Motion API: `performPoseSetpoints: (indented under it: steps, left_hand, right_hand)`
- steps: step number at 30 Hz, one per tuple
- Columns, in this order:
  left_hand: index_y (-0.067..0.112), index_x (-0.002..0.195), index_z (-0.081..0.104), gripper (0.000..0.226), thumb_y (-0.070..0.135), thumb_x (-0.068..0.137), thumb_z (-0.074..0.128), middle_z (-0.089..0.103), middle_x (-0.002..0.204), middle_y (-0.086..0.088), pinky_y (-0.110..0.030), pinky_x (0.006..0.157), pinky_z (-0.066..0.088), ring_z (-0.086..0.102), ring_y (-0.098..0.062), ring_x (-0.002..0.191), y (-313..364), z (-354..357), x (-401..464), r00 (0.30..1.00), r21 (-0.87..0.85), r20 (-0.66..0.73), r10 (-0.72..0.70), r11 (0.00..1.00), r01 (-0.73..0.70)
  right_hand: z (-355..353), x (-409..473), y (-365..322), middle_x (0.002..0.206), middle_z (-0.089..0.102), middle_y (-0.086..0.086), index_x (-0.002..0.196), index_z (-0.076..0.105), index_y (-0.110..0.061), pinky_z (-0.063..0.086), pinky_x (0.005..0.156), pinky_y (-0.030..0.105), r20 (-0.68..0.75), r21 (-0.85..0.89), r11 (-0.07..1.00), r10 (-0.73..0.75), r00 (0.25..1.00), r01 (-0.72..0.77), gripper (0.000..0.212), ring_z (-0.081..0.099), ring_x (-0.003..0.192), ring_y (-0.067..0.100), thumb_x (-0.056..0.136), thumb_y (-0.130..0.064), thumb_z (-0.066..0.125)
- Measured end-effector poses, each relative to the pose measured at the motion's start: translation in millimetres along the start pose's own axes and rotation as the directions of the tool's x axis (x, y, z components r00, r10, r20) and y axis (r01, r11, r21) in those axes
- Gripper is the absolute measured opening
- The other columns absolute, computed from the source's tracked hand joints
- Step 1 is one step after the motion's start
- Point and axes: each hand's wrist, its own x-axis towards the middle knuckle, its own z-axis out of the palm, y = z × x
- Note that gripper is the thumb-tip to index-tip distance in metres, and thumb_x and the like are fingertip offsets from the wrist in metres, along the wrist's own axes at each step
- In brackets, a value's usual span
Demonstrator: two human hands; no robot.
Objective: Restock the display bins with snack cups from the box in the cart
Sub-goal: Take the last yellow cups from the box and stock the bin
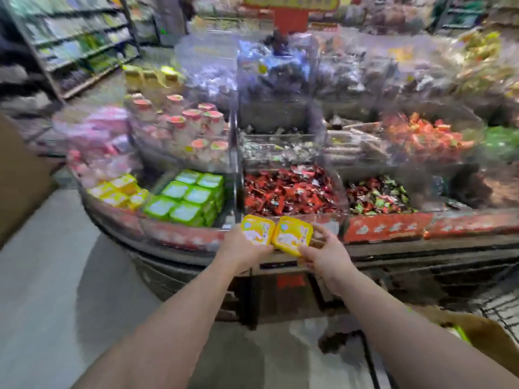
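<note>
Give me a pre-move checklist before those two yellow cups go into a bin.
1. Left hand grips a yellow snack cup: ok.
2. Right hand grips the second yellow cup: ok.
3. Matching bin located: ok, the yellow cup stack sits at the far left of the display, left of the green cups.
4. Hands over that bin: not ok, they are at the display's front edge, in front of the red candy bin.
5. Room left in the yellow bin: cannot tell, the image is blurred.
6. Box in the cart within reach: ok, at lower right.
</note>
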Motion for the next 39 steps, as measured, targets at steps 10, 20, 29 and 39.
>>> performPoseSetpoints:
  steps: [10,20,29,39]
  left_hand:
    - [0.023,0.092,0.064,0.070,0.066,0.037,0.072,0.070,0.083,0.009,-0.026,0.069,0.054,0.067,-0.011,0.081,-170.6,-289.3,45.4,0.943,0.040,-0.296,-0.154,0.984,0.174]
    - [0.024,0.094,0.067,0.047,0.045,0.054,0.081,0.070,0.082,0.008,-0.025,0.068,0.047,0.065,-0.013,0.078,-233.3,-384.2,135.8,0.947,0.001,-0.277,-0.161,0.986,0.168]
    - [0.019,0.086,0.065,0.044,0.047,0.054,0.078,0.070,0.078,0.004,-0.032,0.070,0.051,0.066,-0.016,0.075,-265.6,-411.7,235.8,0.928,-0.059,-0.260,-0.267,0.964,0.261]
    - [0.029,0.105,0.058,0.078,0.066,0.039,0.076,0.068,0.094,0.008,-0.037,0.077,0.056,0.065,-0.014,0.086,-284.4,-402.0,301.1,0.947,-0.080,-0.178,-0.267,0.963,0.257]
  right_hand:
    - [334.6,44.4,-53.3,0.104,0.065,0.016,0.124,0.048,-0.022,0.056,0.064,0.039,0.274,0.076,0.997,-0.036,0.961,0.015,0.053,0.063,0.075,0.027,0.082,0.010,0.058]
    - [457.4,118.9,-71.0,0.099,0.060,0.012,0.116,0.054,-0.013,0.054,0.063,0.039,0.150,0.038,0.999,0.032,0.988,-0.039,0.039,0.059,0.065,0.025,0.084,0.009,0.055]
    - [511.7,249.0,-30.2,0.133,0.054,0.014,0.150,0.023,-0.018,0.056,0.083,0.047,0.009,-0.159,0.968,0.200,0.980,-0.196,0.089,0.062,0.105,0.035,0.068,-0.008,0.057]
    - [539.5,264.3,9.3,0.097,0.063,0.009,0.109,0.051,-0.026,0.059,0.071,0.045,0.027,-0.229,0.901,0.383,0.923,-0.367,0.046,0.066,0.085,0.030,0.068,-0.007,0.059]
